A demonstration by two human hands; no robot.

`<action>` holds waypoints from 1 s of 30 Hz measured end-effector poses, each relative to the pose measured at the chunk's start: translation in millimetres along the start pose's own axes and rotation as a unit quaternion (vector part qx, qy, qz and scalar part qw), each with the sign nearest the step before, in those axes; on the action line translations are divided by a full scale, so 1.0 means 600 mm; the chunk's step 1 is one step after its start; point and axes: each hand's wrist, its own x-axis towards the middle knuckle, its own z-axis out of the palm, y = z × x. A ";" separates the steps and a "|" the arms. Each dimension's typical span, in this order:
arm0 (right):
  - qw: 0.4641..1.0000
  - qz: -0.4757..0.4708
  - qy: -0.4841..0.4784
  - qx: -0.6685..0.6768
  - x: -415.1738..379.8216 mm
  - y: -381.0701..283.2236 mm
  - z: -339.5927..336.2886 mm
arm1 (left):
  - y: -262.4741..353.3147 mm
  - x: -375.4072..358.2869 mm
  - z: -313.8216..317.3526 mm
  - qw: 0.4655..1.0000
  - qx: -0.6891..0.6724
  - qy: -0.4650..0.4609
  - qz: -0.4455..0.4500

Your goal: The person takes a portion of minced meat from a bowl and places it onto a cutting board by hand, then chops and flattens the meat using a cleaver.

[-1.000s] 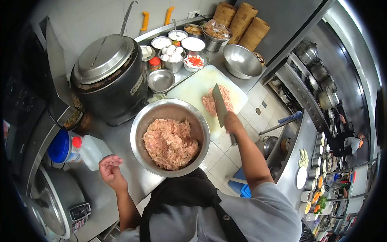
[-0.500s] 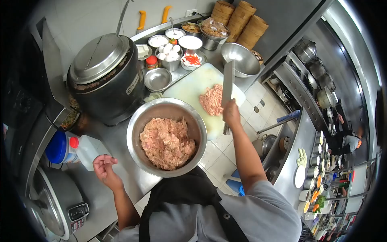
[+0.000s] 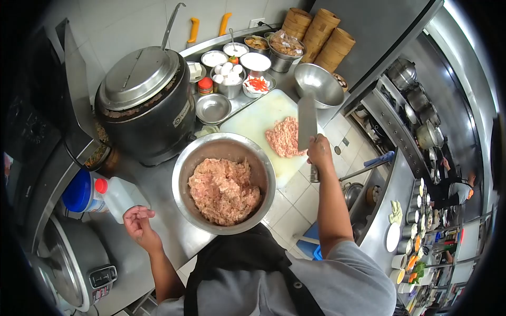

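Observation:
My right hand (image 3: 320, 151) is wrapped round the handle of a cleaver (image 3: 307, 122), its broad blade pointing away from me at the right side of the white cutting board (image 3: 247, 114). Beside the blade lies a flattened heap of minced meat (image 3: 284, 138) on the board. A large steel bowl (image 3: 179, 181) stands right in front of me, with a big lump of minced meat (image 3: 224, 192) inside. To the left of this bowl, my left hand (image 3: 141, 224) hovers palm up and holds nothing, its fingers loosely bent, near a whitish plastic jug (image 3: 124, 196) with a red cap.
A black cooker (image 3: 145, 124) with a steel lid stands back left. Behind the board are a bowl of eggs (image 3: 227, 79), an unfilled steel dish (image 3: 213, 108), a steel mixing bowl (image 3: 319, 84) and bamboo steamers (image 3: 319, 34). Another person (image 3: 456, 190) works far right.
The cleaver has turned so more of its flat side shows, still in my right hand. The whole view has shifted slightly; my left hand stays nearly as it was.

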 end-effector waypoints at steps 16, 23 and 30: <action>0.997 0.073 -0.015 -0.002 -0.032 -0.024 -0.005 | -0.005 0.008 0.003 1.000 -0.018 -0.014 -0.015; 0.996 0.053 -0.067 -0.003 0.004 0.084 0.023 | -0.008 0.014 -0.013 0.999 -0.009 -0.034 -0.023; 0.999 0.031 -0.008 0.040 0.005 0.179 0.086 | -0.007 0.026 -0.014 0.999 -0.010 -0.047 -0.026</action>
